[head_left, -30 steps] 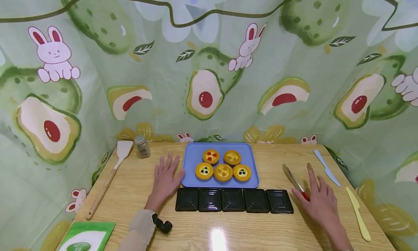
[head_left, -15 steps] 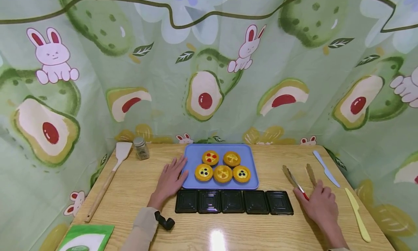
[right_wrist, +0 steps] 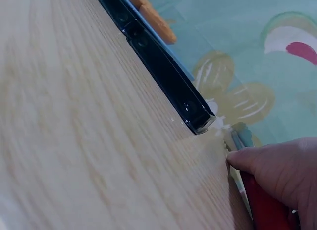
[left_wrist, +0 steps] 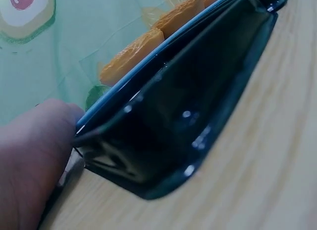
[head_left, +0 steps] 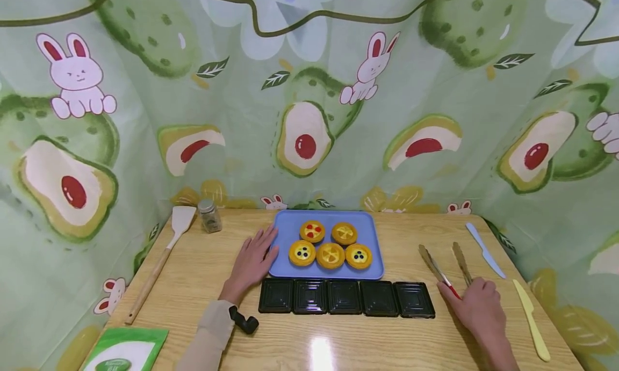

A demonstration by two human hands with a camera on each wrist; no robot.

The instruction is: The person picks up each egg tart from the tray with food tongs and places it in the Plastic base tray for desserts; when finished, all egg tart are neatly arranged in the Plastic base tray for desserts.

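My left hand (head_left: 250, 261) rests flat at the left edge of a blue tray (head_left: 284, 223), fingers stretched out and thumb at the rim. Several egg tarts with fruit toppings, such as a tart with red pieces (head_left: 311, 231), sit on the tray. My right hand (head_left: 483, 309) grips tongs (head_left: 432, 261) lying on the table at the right, their arms spread and pointing away from me. In the right wrist view the thumb lies along the red handle (right_wrist: 265, 205) of the tongs. Nearest my left thumb is a black plastic box (left_wrist: 163, 126).
A row of black square containers (head_left: 343, 297) stands before the tray. Left are a spatula (head_left: 182, 220), a glass shaker jar (head_left: 210, 218) and a green-white packet (head_left: 128, 349). Right lie a blue knife (head_left: 485, 250) and a yellow knife (head_left: 531, 320). A printed curtain (head_left: 232, 102) hangs behind.
My right hand has drawn back along the tongs, its fingers curling from spread to a grip on the handles. My left hand has shifted slightly right against the tray's edge.
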